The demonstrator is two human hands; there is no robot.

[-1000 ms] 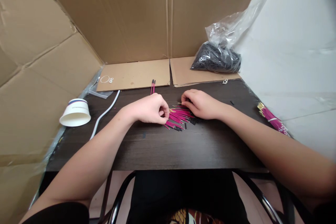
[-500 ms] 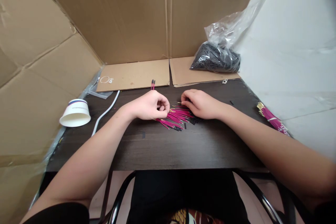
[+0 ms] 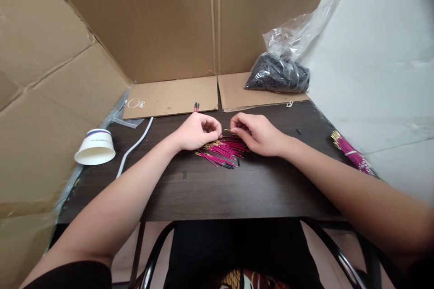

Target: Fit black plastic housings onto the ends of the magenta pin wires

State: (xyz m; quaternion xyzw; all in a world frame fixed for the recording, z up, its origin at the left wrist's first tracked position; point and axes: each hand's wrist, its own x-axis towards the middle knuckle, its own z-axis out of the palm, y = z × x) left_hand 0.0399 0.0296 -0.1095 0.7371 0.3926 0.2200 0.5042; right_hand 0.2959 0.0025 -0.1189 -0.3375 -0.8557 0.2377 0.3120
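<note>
Magenta wires (image 3: 230,148) with gold tips lie in a loose pile on your desk (image 3: 237,194), between your two hands and slightly nearer to you. Most run roughly side to side, gold ends to your left, far ends fanning right and a little toward you.

Your right hand (image 3: 257,134) pinches a single wire (image 3: 227,129) between thumb and forefinger; its gold tip sticks out sideways, pointing at your other hand (the rest of its length is hidden by your fingers). Your left hand (image 3: 196,132) is curled, thumb and forefinger close together, with a tiny dark bit beside the tips; I cannot tell whether you are grasping it.

Short black tubes (image 3: 228,166) lie at the pile's near edge, mostly crosswise. Beyond your left hand, two black-capped wires (image 3: 196,107) point away from you. Over on your right, a banded bundle (image 3: 354,156) slants, gold ends pointing away and to the left. Behind everything, a clear bag (image 3: 278,74) of dark pieces rests on a cardboard sheet (image 3: 233,92).
</note>
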